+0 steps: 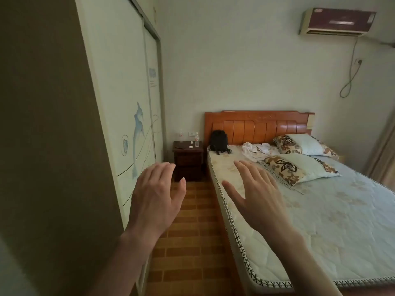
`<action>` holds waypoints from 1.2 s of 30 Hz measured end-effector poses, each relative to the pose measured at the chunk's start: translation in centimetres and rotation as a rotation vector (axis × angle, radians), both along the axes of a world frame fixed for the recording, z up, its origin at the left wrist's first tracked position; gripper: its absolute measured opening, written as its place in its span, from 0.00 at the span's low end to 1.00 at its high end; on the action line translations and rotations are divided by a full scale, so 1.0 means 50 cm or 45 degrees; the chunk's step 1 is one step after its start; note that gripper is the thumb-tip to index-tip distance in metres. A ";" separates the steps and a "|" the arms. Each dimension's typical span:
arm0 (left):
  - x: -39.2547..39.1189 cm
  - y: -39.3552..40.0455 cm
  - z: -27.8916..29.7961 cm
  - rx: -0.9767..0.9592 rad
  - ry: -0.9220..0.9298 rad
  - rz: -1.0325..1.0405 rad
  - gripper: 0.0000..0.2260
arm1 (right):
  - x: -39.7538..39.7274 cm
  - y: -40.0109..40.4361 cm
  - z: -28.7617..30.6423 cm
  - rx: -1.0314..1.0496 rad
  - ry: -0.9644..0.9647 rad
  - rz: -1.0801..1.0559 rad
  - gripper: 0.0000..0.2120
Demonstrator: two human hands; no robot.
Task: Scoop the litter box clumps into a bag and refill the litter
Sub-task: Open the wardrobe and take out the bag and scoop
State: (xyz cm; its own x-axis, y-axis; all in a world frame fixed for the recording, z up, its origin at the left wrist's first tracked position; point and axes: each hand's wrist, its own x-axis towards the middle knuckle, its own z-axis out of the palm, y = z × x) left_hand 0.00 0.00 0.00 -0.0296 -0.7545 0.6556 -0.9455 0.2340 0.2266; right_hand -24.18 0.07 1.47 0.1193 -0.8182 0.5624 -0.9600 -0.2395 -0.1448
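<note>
Both my hands are raised in front of me, backs toward the camera, and neither holds anything. My left hand (pixel 156 195) hangs over the tiled floor beside the wardrobe, its fingers relaxed and slightly bent. My right hand (pixel 256 195) is spread flat with straight fingers above the left edge of the bed. No litter box, scoop, bag or litter is in view.
A bed (pixel 320 221) with two pillows (pixel 299 167), a heap of cloth and a black backpack (pixel 218 141) fills the right. A dark nightstand (pixel 188 160) with bottles stands against the far wall. A sliding wardrobe (pixel 128 116) lines the left. A brown tiled aisle (pixel 192 242) runs between them.
</note>
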 end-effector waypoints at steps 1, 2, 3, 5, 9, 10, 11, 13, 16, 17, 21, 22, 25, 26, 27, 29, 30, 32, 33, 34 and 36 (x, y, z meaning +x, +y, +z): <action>0.001 -0.013 -0.005 0.015 0.012 -0.014 0.26 | 0.001 -0.012 -0.001 0.013 -0.007 0.004 0.34; 0.001 -0.028 -0.007 0.041 0.027 -0.015 0.26 | 0.001 -0.027 -0.002 0.022 -0.007 -0.001 0.34; 0.000 -0.048 -0.014 0.040 0.019 -0.013 0.27 | 0.001 -0.046 -0.007 0.013 0.005 -0.010 0.35; -0.002 -0.094 -0.025 0.024 0.006 -0.014 0.27 | 0.001 -0.089 -0.019 0.001 0.027 -0.015 0.35; -0.007 -0.203 -0.034 -0.021 -0.035 -0.005 0.27 | 0.004 -0.200 -0.030 -0.009 0.014 0.024 0.35; -0.010 -0.236 -0.035 -0.022 -0.048 0.004 0.27 | 0.004 -0.233 -0.033 0.003 0.010 0.045 0.35; -0.012 -0.270 -0.036 -0.017 -0.051 0.009 0.27 | 0.004 -0.267 -0.037 0.024 0.005 0.066 0.35; -0.019 -0.341 -0.038 -0.008 -0.056 0.015 0.27 | 0.001 -0.339 -0.044 0.043 0.014 0.079 0.35; -0.028 -0.447 -0.035 0.052 -0.057 0.042 0.27 | -0.008 -0.449 -0.051 0.066 0.078 0.063 0.34; -0.031 -0.481 -0.034 0.064 -0.060 0.052 0.28 | -0.011 -0.486 -0.051 0.075 0.107 0.064 0.34; -0.043 -0.607 -0.034 0.086 -0.061 0.084 0.28 | -0.015 -0.630 -0.049 0.087 0.174 0.081 0.35; -0.042 -0.636 -0.034 0.089 -0.062 0.087 0.28 | -0.013 -0.663 -0.049 0.088 0.183 0.086 0.35; -0.034 -0.723 -0.037 0.093 -0.073 0.113 0.28 | -0.004 -0.761 -0.050 0.098 0.193 0.087 0.36; -0.029 -0.753 -0.039 0.100 -0.074 0.117 0.28 | 0.000 -0.795 -0.049 0.106 0.197 0.094 0.36; -0.023 -0.784 -0.041 0.106 -0.076 0.123 0.28 | 0.005 -0.828 -0.048 0.110 0.202 0.101 0.36; -0.010 -0.846 -0.048 0.125 -0.073 0.130 0.28 | 0.016 -0.895 -0.048 0.112 0.198 0.108 0.36; -0.004 -0.880 -0.054 0.129 -0.071 0.137 0.29 | 0.022 -0.929 -0.050 0.107 0.188 0.110 0.36; 0.010 -0.950 -0.065 0.126 -0.065 0.143 0.29 | 0.037 -0.997 -0.053 0.094 0.166 0.123 0.36; 0.017 -0.985 -0.070 0.118 -0.061 0.141 0.28 | 0.044 -1.030 -0.055 0.092 0.154 0.132 0.36; 0.027 -1.030 -0.076 0.113 -0.053 0.137 0.28 | 0.055 -1.073 -0.059 0.094 0.143 0.141 0.36; 0.051 -1.122 -0.086 0.119 -0.035 0.122 0.28 | 0.080 -1.163 -0.068 0.091 0.137 0.163 0.36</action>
